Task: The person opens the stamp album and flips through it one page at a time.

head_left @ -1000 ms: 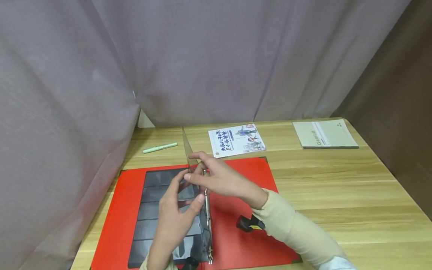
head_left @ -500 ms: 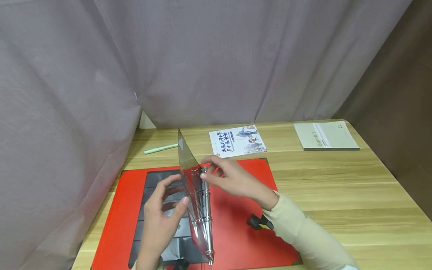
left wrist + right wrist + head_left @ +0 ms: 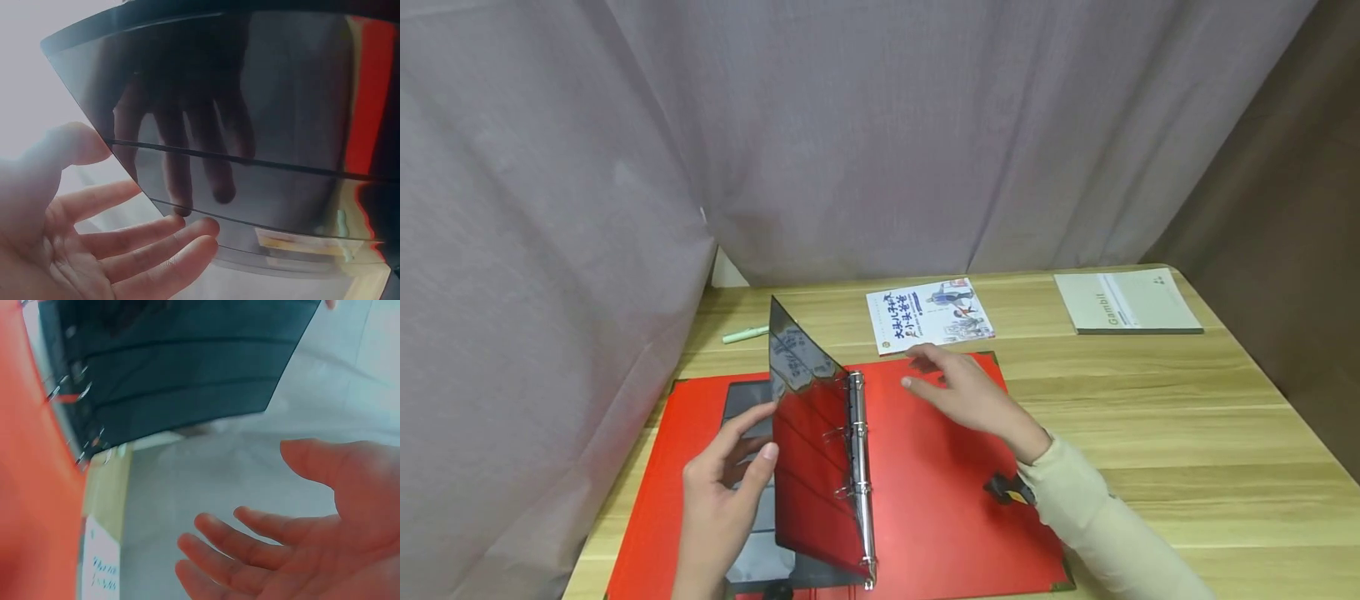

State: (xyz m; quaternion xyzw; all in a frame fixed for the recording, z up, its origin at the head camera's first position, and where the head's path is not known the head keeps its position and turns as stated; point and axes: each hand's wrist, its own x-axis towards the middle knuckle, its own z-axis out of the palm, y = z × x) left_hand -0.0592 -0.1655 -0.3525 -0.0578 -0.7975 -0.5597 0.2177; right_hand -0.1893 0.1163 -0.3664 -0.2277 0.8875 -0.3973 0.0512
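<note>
A red ring binder (image 3: 940, 492) lies spread on the table. From its metal rings (image 3: 861, 467) a dark, glossy pocket page (image 3: 812, 467) stands up, tilted to the left. My left hand (image 3: 722, 483) is at the page's free edge with thumb and fingers apart; in the left wrist view its thumb and index fingertips meet that edge, and the glossy surface mirrors the hand. Over the binder's right cover hovers my right hand (image 3: 966, 396), fingers loosely spread, holding nothing. Beneath the raised page, another dark pocket page (image 3: 760, 558) lies flat on the left cover.
Behind the binder lie a light green pen (image 3: 747, 334), partly hidden by the page, and a white illustrated booklet (image 3: 928, 317). A pale green "Gambit" notebook (image 3: 1127, 302) is at the back right. Grey curtains (image 3: 880, 142) hang behind the wooden table (image 3: 1187, 433).
A see-through sheet stood between the hands; now the dark page stands further left, swung on the rings. My left hand has shifted left, and my right hand has drawn away to the right.
</note>
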